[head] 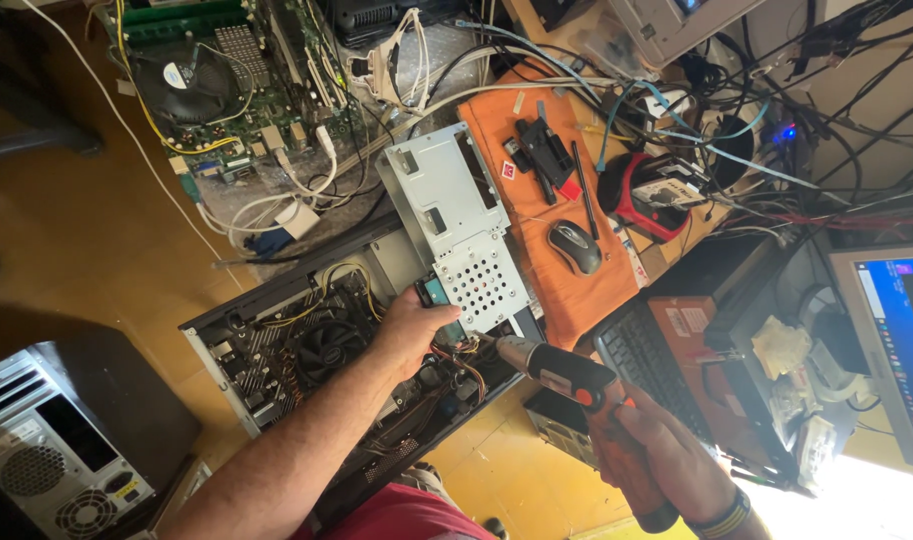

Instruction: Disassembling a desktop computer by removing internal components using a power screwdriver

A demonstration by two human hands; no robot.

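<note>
Open case: the open black desktop computer case (307,350) lies on its side on the yellow floor (67,230), side panel off, black round cooler fan (329,345) and bundled wires exposed.
Drive cage: the perforated silver sheet-metal drive cage (457,215) is tilted up out of the case, its lower end down among the wires, upper end over the orange cloth (537,200).
Progress: judged from this, the case is opened and the cage swung or lifted free; a fastening at the cage's lower corner looks to be the step in hand.
Driver: the orange-and-grey cordless screwdriver (577,385) points its bit at that lower corner.
Right hand: the right hand (667,460) is wrapped tight round the driver's handle.
Left hand: the left hand (412,330) is curled around the cage's lower edge beside a small teal part; what the fingers pinch cannot be told.
Edges: the cage's thin metal rims and the case lip sit close to both hands.
Room: tight; the black keyboard (642,355), grey mouse (575,247), a second tower (57,450) and a bare green circuit board (237,70) crowd round, with open floor only at left.
</note>
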